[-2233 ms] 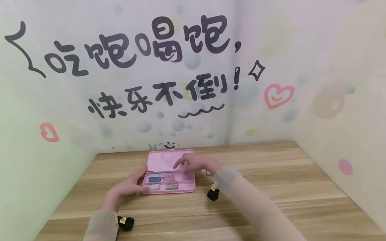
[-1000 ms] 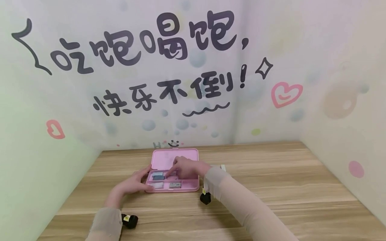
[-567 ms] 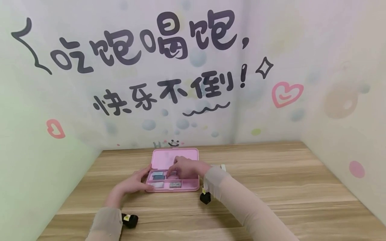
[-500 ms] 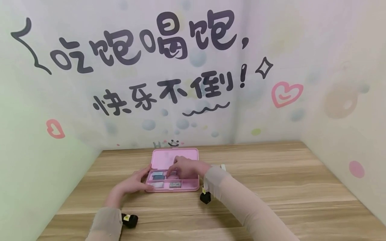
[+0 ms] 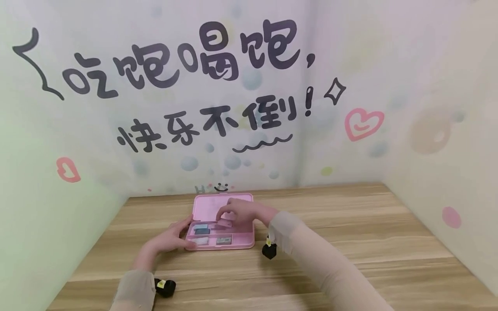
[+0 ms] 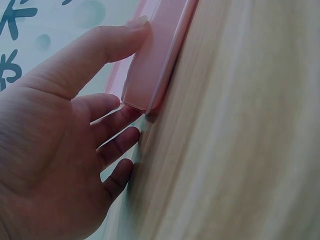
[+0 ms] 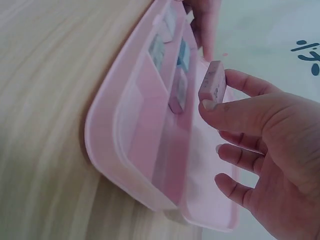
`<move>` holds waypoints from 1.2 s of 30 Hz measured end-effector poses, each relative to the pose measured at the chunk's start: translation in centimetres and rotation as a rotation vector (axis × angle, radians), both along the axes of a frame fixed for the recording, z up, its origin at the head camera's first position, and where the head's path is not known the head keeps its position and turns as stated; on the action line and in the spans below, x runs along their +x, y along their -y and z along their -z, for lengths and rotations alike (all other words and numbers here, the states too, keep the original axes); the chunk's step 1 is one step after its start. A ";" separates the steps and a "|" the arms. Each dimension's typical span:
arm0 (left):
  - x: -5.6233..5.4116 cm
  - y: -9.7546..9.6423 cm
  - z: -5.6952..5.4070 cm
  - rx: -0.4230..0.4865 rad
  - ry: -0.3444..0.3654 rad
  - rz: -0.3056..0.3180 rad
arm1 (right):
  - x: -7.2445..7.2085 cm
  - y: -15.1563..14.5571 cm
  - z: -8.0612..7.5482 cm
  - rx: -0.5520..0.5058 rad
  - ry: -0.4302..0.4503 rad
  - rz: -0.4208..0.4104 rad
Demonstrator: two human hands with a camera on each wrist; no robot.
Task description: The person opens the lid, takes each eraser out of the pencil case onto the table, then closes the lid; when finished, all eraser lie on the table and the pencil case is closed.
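A pink plastic box (image 5: pixel 243 247) lies with its lid (image 5: pixel 204 208) folded back. My left hand (image 5: pixel 167 240) holds the left end of the box, thumb at the front edge and index finger toward the hinge; in the left wrist view the other fingers rest beside the corner. Between thumb and index finger my right hand (image 5: pixel 244 210) pinches a pink eraser (image 7: pixel 213 84) with dark printing, raised over the rear compartment. Inside that compartment lie another pink eraser (image 7: pixel 178 93), a light blue block (image 5: pixel 200 226) and a dark blue block (image 5: pixel 202 232).
In the front compartments sit a white block (image 5: pixel 201 241) and a grey-green block (image 5: pixel 223 240). The wooden table (image 5: pixel 330 216) meets a printed backdrop (image 5: pixel 264 164) just behind the box. A small black camera (image 5: pixel 269 249) is strapped to the right wrist, another (image 5: pixel 166 288) to the left.
The right hand has reached down into the rear compartment and come up pinching the pink eraser. The left hand keeps its hold on the box. The head view has shifted slightly.
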State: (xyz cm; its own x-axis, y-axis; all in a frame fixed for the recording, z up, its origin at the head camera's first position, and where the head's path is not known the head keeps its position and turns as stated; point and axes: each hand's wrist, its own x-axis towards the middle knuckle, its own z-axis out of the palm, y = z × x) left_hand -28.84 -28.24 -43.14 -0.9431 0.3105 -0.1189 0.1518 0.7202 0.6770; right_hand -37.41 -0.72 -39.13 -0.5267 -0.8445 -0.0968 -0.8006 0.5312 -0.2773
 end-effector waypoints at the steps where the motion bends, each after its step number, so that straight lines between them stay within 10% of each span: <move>1: 0.0 0.0 0.0 0.000 0.000 0.001 | 0.0 -0.2 -0.1 -0.007 0.015 0.002; 15: -0.1 0.1 0.4 0.009 -0.016 0.001 | 0.5 -4.3 -0.6 -0.149 0.228 0.057; 36: -0.1 0.1 0.2 -0.006 -0.011 0.000 | 1.4 -9.0 -0.9 -0.271 0.290 0.108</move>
